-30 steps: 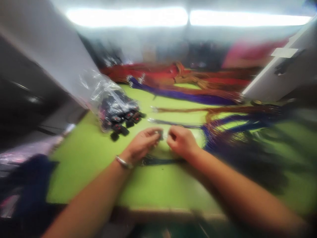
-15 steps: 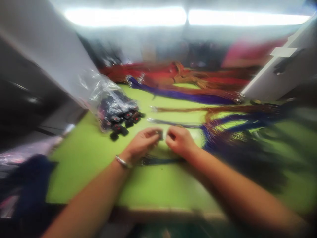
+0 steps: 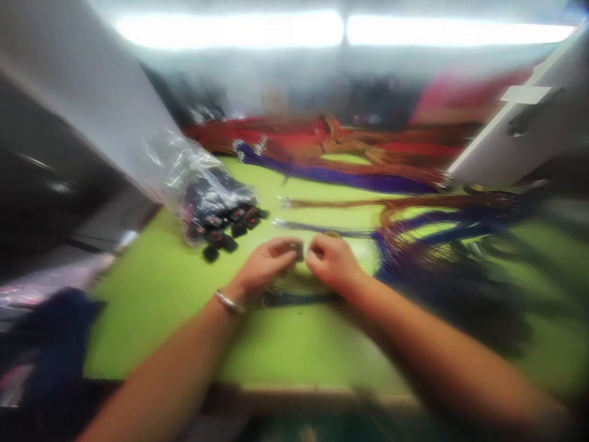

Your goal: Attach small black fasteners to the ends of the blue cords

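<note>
Black piece (image 3: 299,250), blurred, left hand (image 3: 264,264) partly hiding it.

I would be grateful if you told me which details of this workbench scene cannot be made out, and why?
- Head view: what the right hand pinches; its own curled fingers and blur hide it.
- Head view: the exact form of the small dark part in the left hand; fingers and blur cover it.
- Head view: how many black pieces the clear bag holds; glare and overlap.
- Head view: the forearms' near ends; cut off by the frame.
</note>
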The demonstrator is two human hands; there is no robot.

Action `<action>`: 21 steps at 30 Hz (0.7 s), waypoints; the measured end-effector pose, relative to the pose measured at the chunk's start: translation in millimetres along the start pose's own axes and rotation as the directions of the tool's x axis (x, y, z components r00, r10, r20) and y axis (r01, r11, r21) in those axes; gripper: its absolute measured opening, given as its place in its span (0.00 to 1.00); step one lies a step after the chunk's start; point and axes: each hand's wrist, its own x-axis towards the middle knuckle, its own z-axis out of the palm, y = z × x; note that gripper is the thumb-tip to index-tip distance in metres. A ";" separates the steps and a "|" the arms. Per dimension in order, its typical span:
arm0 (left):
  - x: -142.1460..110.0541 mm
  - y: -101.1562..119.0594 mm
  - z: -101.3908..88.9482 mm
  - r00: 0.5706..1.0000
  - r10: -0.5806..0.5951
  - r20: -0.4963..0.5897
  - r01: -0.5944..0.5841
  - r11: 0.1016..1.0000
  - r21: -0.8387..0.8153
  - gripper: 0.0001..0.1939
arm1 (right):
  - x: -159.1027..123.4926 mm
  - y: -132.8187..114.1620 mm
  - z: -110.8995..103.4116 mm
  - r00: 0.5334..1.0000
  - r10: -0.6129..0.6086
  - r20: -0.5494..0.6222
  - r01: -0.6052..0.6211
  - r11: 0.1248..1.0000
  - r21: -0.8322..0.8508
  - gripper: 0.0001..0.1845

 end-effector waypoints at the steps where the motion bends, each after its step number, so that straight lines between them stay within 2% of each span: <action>1: 0.2 -0.6 0.6 1.000 0.013 -0.006 -0.013 1.000 0.011 0.19 | 0.4 0.3 0.5 1.000 0.022 0.004 -0.022 0.999 0.029 0.06; 5: 0.4 -2.1 4.0 1.000 0.014 -0.001 -0.014 0.999 0.040 0.19 | -1.1 1.1 4.1 1.000 -0.011 -0.011 0.011 1.000 0.026 0.06; 11: -0.1 -3.2 7.4 1.000 -0.021 -0.018 0.021 1.000 -0.008 0.19 | -1.1 2.3 5.1 1.000 -0.013 -0.013 0.014 1.000 0.014 0.07; 19: -0.5 0.2 13.0 0.993 0.066 -0.093 -0.077 0.990 -0.119 0.16 | 0.0 -4.7 -7.3 1.000 -0.007 -0.016 0.007 1.000 0.027 0.07; 21: 0.8 1.5 11.8 0.991 0.054 -0.122 -0.074 0.984 -0.162 0.17 | 9.0 -6.8 -14.4 0.999 0.002 0.034 -0.002 1.000 0.002 0.06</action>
